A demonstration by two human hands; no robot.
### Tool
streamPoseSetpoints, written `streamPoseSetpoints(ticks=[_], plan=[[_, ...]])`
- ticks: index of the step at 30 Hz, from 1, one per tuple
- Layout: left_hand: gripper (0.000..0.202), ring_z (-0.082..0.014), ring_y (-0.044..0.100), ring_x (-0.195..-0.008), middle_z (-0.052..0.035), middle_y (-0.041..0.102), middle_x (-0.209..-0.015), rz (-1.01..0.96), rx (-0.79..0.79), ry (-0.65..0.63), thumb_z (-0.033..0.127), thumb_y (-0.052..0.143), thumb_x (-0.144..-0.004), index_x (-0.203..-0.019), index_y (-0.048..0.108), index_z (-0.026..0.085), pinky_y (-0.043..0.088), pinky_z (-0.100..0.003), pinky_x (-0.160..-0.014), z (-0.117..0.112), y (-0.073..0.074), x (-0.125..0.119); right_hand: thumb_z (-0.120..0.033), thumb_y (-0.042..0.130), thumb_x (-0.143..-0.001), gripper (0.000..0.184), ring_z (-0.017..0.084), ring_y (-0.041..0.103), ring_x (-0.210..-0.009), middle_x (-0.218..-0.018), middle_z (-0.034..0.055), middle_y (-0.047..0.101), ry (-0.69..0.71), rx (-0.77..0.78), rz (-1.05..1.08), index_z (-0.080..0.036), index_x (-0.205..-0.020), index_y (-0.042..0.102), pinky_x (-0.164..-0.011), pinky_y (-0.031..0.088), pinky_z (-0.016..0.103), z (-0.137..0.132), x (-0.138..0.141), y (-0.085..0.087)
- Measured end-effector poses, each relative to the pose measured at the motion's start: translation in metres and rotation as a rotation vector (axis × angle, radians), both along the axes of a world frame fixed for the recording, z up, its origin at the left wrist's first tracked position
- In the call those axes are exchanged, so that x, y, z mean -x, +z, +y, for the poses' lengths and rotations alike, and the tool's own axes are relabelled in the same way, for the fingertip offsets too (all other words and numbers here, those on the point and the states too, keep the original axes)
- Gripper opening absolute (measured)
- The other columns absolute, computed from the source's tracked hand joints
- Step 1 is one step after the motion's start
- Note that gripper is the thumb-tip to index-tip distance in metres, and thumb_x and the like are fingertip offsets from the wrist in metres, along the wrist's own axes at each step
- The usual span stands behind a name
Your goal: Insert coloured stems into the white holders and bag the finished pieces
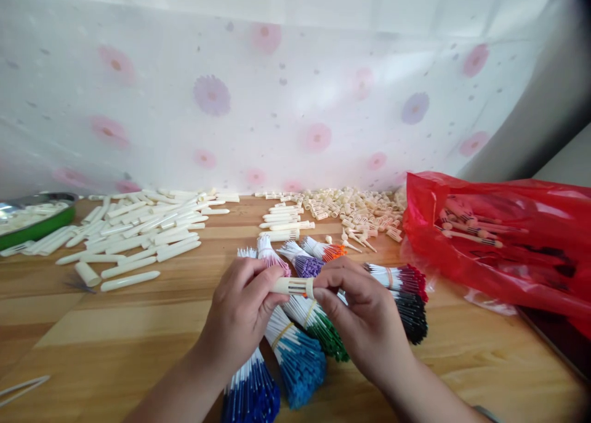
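Between my two hands a cream multicolour pen [294,287] is held level, with slots near its right end showing dark and orange bits. My left hand [244,303] pinches its left part, and the fingers hide that end. At the right end, my right hand [357,309] grips with thumb and forefinger. Rubber-banded bundles of pen refills lie below and around the hands: dark blue [253,389], light blue [298,364], green [323,327], black [410,315], dark red [409,279], purple [305,263], orange [330,249] and pink [272,257].
Cream pen barrels [148,223] are heaped at the left, beside a green-rimmed bowl [41,229]. Small slotted pen parts [355,207] lie piled at the back, near a row of slotted barrels [284,220]. A red plastic bag [498,226] holding pens lies at the right.
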State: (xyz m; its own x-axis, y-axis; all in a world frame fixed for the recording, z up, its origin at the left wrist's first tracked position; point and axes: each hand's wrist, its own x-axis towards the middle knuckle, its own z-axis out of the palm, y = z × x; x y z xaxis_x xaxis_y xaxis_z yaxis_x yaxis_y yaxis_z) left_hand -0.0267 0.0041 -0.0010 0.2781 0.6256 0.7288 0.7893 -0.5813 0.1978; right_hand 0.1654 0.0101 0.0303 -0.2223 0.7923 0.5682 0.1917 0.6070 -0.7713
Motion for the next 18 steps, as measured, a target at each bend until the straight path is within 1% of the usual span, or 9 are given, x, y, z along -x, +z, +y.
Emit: streamPoseSetpoints(ticks=[4,7,11,15,18], plan=[[0.023,-0.0196,0.052,-0.083,-0.006,0.053,-0.088,0.014,-0.031,0.02,0.031,0.051,-0.09,-0.106,0.06,0.016,0.044,-0.031,-0.072,0.001,0.0,0.0,-0.017,0.057,-0.081,0.014,0.012,0.052,-0.064,-0.067,0.0006,0.056,-0.002,0.097,0.027,-0.018,-0.067,0.061,-0.058,0.041,0.023,0.002,0.001,-0.006],[0.023,-0.0202,0.052,-0.082,-0.0065,0.053,-0.087,0.028,-0.03,0.033,0.031,0.052,-0.089,-0.103,0.062,0.015,0.044,-0.031,-0.072,0.001,0.0,-0.001,-0.021,0.059,-0.08,0.014,0.012,0.049,-0.061,-0.064,-0.0002,0.054,0.005,0.229,0.062,-0.017,-0.067,0.06,-0.057,0.038,0.023,0.005,0.001,-0.012],[0.024,-0.0205,0.053,-0.081,-0.0066,0.054,-0.085,0.034,-0.025,0.052,0.032,0.052,-0.089,-0.102,0.064,0.015,0.044,-0.032,-0.071,0.001,0.0,-0.001,-0.026,0.061,-0.077,0.015,0.011,0.043,-0.057,-0.061,-0.0015,0.05,0.054,0.393,0.142,-0.016,-0.066,0.058,-0.052,0.033,0.022,0.007,0.002,-0.015],[0.024,-0.0203,0.053,-0.08,-0.0059,0.055,-0.085,0.029,0.005,0.062,0.034,0.053,-0.089,-0.1,0.065,0.017,0.045,-0.031,-0.071,0.001,-0.001,-0.001,-0.028,0.065,-0.074,0.017,0.008,0.038,-0.052,-0.057,-0.0035,0.048,0.113,0.486,0.246,-0.016,-0.065,0.057,-0.05,0.03,0.021,0.01,0.004,-0.014],[0.023,-0.0198,0.054,-0.08,-0.0057,0.056,-0.085,0.015,0.016,0.05,0.034,0.052,-0.089,-0.099,0.065,0.018,0.045,-0.03,-0.07,0.002,-0.001,0.0,-0.028,0.068,-0.073,0.017,0.008,0.04,-0.053,-0.057,-0.0035,0.049,0.176,0.488,0.336,-0.016,-0.065,0.059,-0.051,0.032,0.022,0.01,0.004,-0.014]])
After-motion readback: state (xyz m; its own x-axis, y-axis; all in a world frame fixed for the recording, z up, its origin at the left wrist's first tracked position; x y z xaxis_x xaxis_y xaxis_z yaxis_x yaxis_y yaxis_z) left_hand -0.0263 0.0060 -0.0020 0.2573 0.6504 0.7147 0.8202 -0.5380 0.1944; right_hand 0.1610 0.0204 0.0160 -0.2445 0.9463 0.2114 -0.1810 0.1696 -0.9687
